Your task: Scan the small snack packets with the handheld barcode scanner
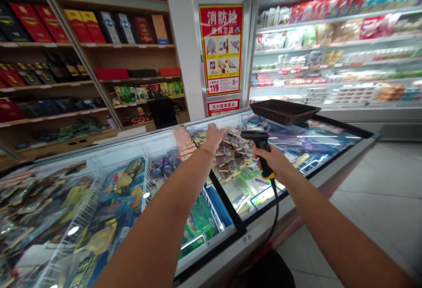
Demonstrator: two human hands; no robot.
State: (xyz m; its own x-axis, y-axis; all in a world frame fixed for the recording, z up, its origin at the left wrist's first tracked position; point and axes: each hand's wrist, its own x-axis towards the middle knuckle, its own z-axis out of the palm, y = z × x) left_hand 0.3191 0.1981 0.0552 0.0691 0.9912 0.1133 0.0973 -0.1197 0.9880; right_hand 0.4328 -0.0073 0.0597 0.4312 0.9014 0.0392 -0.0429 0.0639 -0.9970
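Observation:
My right hand (pixel 271 159) is wrapped round the handle of a black and yellow barcode scanner (pixel 257 136). Its black cable (pixel 275 209) hangs down in front of the freezer. My left hand (pixel 215 136) reaches forward over the chest freezer, thumb spread from the other fingers, whose tips are partly hidden. It is close to a pile of clear packets (pixel 232 154) with dark contents, lying on the freezer top. Whether it touches a packet I cannot tell.
The glass-topped chest freezer (pixel 245 230) runs across in front of me, with wire dividers (pixel 77 206) between bagged goods. A dark brown tray (pixel 285 111) rests on its far right. Boxed goods fill shelves (pixel 128 44) at left; a lit chiller (pixel 336 55) stands at right.

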